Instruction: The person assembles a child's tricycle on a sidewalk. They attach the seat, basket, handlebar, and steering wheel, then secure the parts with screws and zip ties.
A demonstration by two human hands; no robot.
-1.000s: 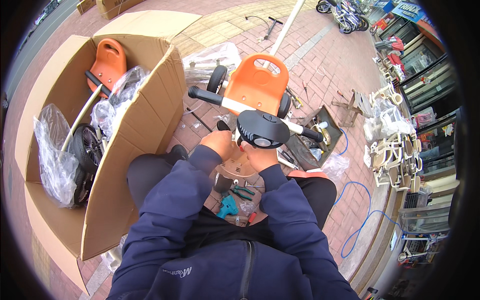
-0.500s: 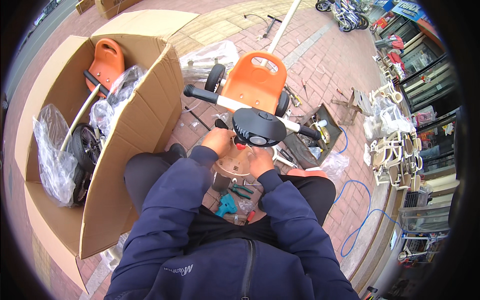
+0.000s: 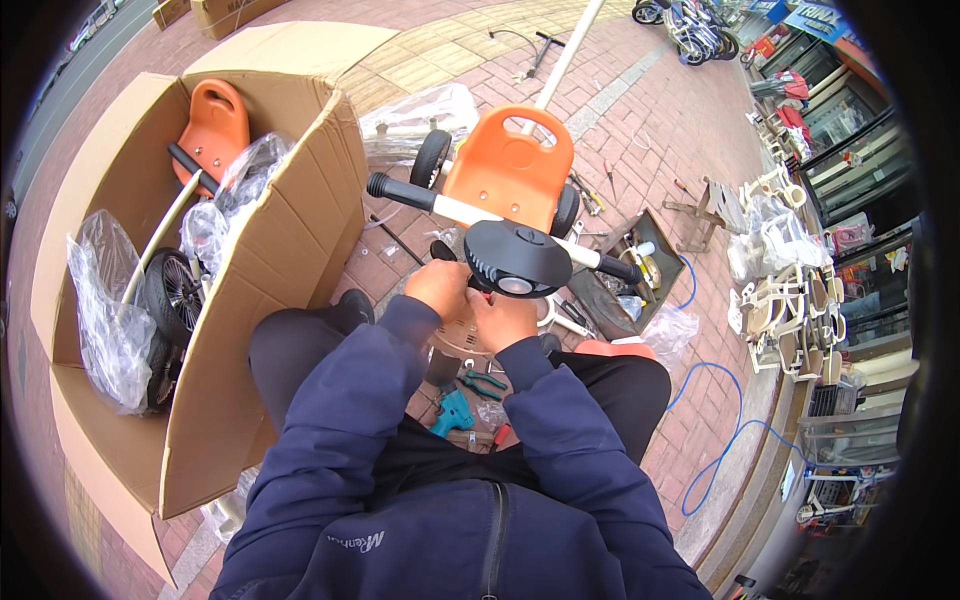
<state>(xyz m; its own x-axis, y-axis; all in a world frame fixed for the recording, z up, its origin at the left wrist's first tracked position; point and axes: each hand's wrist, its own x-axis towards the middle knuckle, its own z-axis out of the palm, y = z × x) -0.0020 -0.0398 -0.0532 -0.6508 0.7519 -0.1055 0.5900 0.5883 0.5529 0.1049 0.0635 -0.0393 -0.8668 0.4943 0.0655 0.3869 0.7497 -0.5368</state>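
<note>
A ride-on cart with an orange seat [image 3: 508,170] stands before me, its white handlebar [image 3: 462,208] tipped with black grips. A black headlight housing [image 3: 520,250] with a round lamp is fixed at the middle of the bar. Just below that housing, my left hand [image 3: 438,287] is closed, fingertips hidden beneath the black part. My right hand [image 3: 503,320] meets it there, fingers pinched together around something I cannot make out. A trace of red shows between the two hands. Under them sits a round tan base with slots [image 3: 458,338], partly covered by my right hand.
Between my legs lie a teal power drill [image 3: 455,412] and green-handled pliers [image 3: 484,382]. An open metal toolbox [image 3: 655,275] stands to the right, a blue hose [image 3: 738,425] beyond it. At left, a large cardboard box [image 3: 262,300] holds another orange seat and wrapped wheels.
My right hand has moved left and slightly up, coming against my left hand under the headlight housing. The red piece is now mostly covered. My left hand has barely shifted.
</note>
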